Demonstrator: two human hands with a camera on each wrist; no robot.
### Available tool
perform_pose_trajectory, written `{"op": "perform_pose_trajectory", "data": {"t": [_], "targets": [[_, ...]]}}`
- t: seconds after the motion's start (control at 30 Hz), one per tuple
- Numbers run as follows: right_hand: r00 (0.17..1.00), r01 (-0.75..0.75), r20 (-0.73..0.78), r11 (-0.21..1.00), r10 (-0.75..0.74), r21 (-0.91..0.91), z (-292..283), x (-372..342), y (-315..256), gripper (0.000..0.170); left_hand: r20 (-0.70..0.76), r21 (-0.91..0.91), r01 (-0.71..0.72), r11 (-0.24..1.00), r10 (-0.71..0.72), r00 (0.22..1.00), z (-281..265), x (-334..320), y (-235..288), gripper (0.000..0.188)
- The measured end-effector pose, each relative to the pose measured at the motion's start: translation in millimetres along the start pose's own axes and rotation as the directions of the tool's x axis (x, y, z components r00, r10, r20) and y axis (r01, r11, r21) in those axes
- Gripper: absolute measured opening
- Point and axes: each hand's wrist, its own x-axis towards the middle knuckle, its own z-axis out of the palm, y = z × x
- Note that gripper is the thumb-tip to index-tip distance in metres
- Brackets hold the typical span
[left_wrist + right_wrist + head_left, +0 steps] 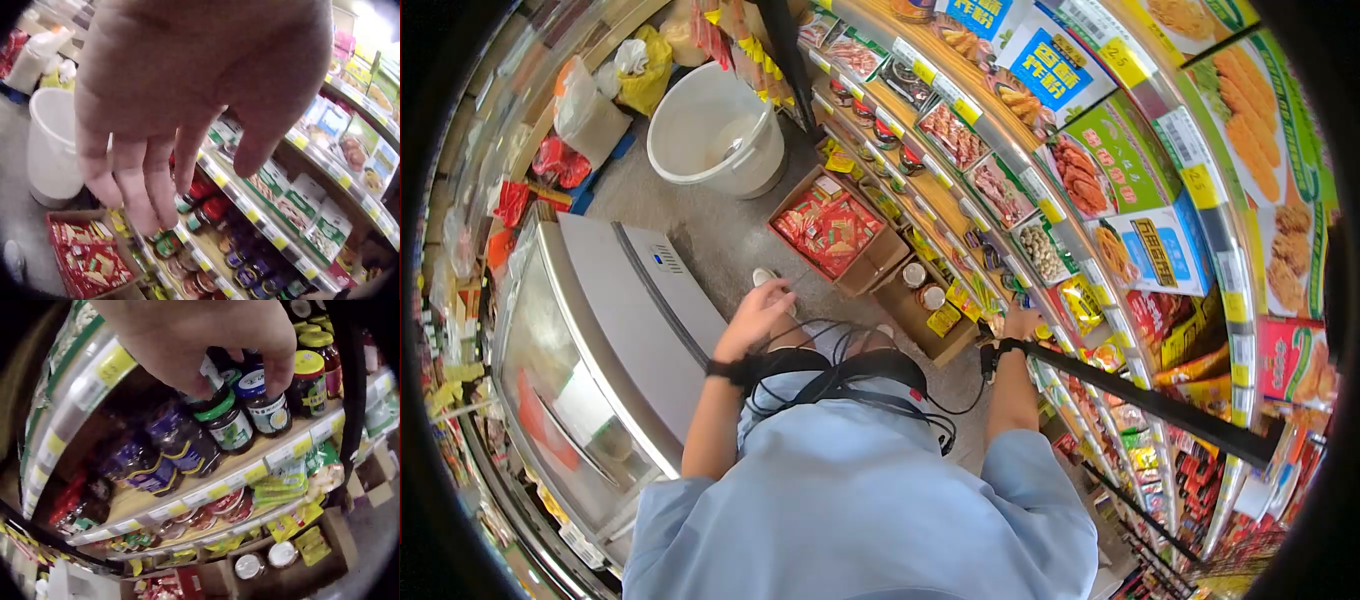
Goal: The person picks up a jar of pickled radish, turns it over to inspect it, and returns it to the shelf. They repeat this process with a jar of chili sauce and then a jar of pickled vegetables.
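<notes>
My right hand reaches into a shelf of glass jars, thumb and fingers bent down around the jar tops. Between the fingers shows a small dark jar with a pale label, just above a green-lidded jar. A blue-lidded jar stands right beside it, overlapped by a fingertip. In the head view the right hand is at the shelf edge. My left hand hangs in the air in front of the shelves, fingers loosely extended, holding nothing.
Purple-wrapped jars and yellow-lidded jars flank the spot. Below stand a carton of red packets and a carton with white-lidded jars. A white tub and a chest freezer are to the left. Black cables hang between the arms.
</notes>
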Motion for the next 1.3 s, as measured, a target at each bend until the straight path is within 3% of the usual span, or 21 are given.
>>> {"op": "perform_pose_trajectory", "data": {"t": [0.07, 0.1, 0.2, 0.3, 0.33, 0.37, 0.4, 0.47, 0.53, 0.6, 0.63, 0.7, 0.73, 0.77, 0.83, 0.9, 0.97, 1.03, 1.13, 1.23, 1.3], "targets": [[0.999, -0.03, -0.017, 0.959, 0.037, 0.283, -4.2, -46.5, -10.4, 0.038, 0.104, -0.049, -0.022, 0.999, 0.027, 0.994, 18.4, 28.7, -3.8, 0.033], [0.981, 0.151, 0.092, 0.974, -0.169, 0.169, 27.2, -48.1, 18.1, 0.029, 0.175, -0.078, -0.002, 0.997, 0.016, 0.984, 28.6, 42.6, -11.6, 0.032], [0.872, 0.174, 0.365, 0.903, -0.326, 0.393, 68.1, -138.4, 45.9, 0.021, 0.388, -0.015, 0.168, 0.986, -0.149, 0.909, 54.4, 83.5, -96.8, 0.031], [0.776, 0.356, 0.457, 0.901, -0.434, 0.249, 108.9, -241.3, 85.6, 0.026, 0.474, 0.614, 0.132, 0.778, -0.498, 0.726, 58.6, 92.4, -144.7, 0.033], [0.82, 0.111, 0.496, 0.93, -0.285, 0.351, 120.5, -267.9, 96.5, 0.025, 0.452, 0.786, 0.075, 0.613, -0.653, 0.608, 57.1, 93.5, -150.4, 0.032], [0.824, -0.138, 0.55, 0.892, -0.138, 0.431, 128.7, -285.9, 99.0, 0.024, 0.494, 0.782, -0.069, 0.62, -0.548, 0.675, 59.8, 90.1, -142.5, 0.03], [0.758, 0.182, 0.569, 0.941, -0.319, 0.285, 129.4, -292.4, 100.4, 0.023, 0.542, 0.766, -0.206, 0.609, -0.438, 0.717, 61.7, 79.8, -131.6, 0.029], [0.463, 0.76, 0.698, 0.65, -0.546, 0.004, 124.8, -285.0, 107.3, 0.021, 0.663, 0.498, -0.237, 0.834, -0.19, 0.724, 58.0, 69.5, -130.4, 0.029], [0.537, 0.709, 0.714, 0.699, -0.449, -0.093, 137.8, -276.2, 96.3, 0.022, 0.7, 0.278, -0.221, 0.935, -0.04, 0.713, 32.9, 90.8, -128.4, 0.029], [0.594, 0.565, 0.698, 0.825, -0.401, -0.007, 141.9, -268.9, 72.9, 0.022, 0.728, 0.15, -0.124, 0.981, -0.025, 0.685, -2.0, 97.0, -119.1, 0.03], [0.619, 0.427, 0.679, 0.895, -0.395, 0.132, 135.4, -254.9, 51.6, 0.021, 0.64, 0.324, 0.017, 0.946, -0.232, 0.733, -45.3, 98.3, -43.2, 0.026], [0.401, 0.744, 0.287, 0.492, -0.87, 0.451, 95.7, -222.4, -21.2, 0.019, 0.51, 0.013, 0.419, 0.908, -0.367, 0.778, -62.9, 127.8, -179.7, 0.025], [0.611, 0.502, 0.422, 0.74, -0.67, 0.447, 110.4, -193.7, -27.8, 0.019, 0.366, -0.275, 0.473, 0.837, -0.364, 0.856, -87.8, 127.0, -180.2, 0.024], [0.737, 0.206, 0.54, 0.896, -0.406, 0.392, 125.5, -161.7, -34.1, 0.018, 0.258, -0.46, 0.626, 0.63, -0.58, 0.773, -114.7, 121.8, -161.2, 0.027], [0.864, 0.143, 0.454, 0.971, -0.217, 0.192, 97.4, -118.7, -103.4, 0.02, 0.207, -0.808, 0.478, 0.344, -0.594, 0.777, -146.6, 101.5, -188.3, 0.036], [0.907, 0.235, 0.337, 0.968, -0.252, 0.091, 99.7, -67.6, -139.5, 0.033, 0.154, -0.853, 0.422, 0.306, -0.624, 0.766, -161.9, 68.5, -208.4, 0.035], [0.855, 0.515, -0.039, 0.856, -0.517, -0.039, 119.5, -24.2, -159.1, 0.041, 0.064, -0.914, 0.319, 0.252, -0.686, 0.725, -156.3, 24.9, -232.4, 0.036], [0.826, 0.525, -0.17, 0.843, -0.537, -0.114, 115.3, -8.2, -204.9, 0.042, 0.06, -0.983, 0.176, 0.048, -0.825, 0.562, -135.9, -17.9, -260.3, 0.032], [0.863, 0.493, -0.006, 0.846, -0.505, -0.204, 119.8, 14.8, -250.7, 0.04, 0.172, -0.949, -0.181, -0.26, -0.903, 0.393, -85.8, -82.2, -319.6, 0.024], [0.836, 0.479, -0.067, 0.785, -0.544, -0.393, 142.7, 41.0, -261.7, 0.043, 0.278, -0.921, -0.1, -0.376, -0.817, 0.506, -54.2, -103.5, -341.4, 0.023], [0.871, 0.381, -0.125, 0.813, -0.475, -0.44, 161.4, 65.9, -263.5, 0.049, 0.153, -0.932, -0.167, -0.322, -0.767, 0.623, -66.1, -75.6, -294.7, 0.023]]}}
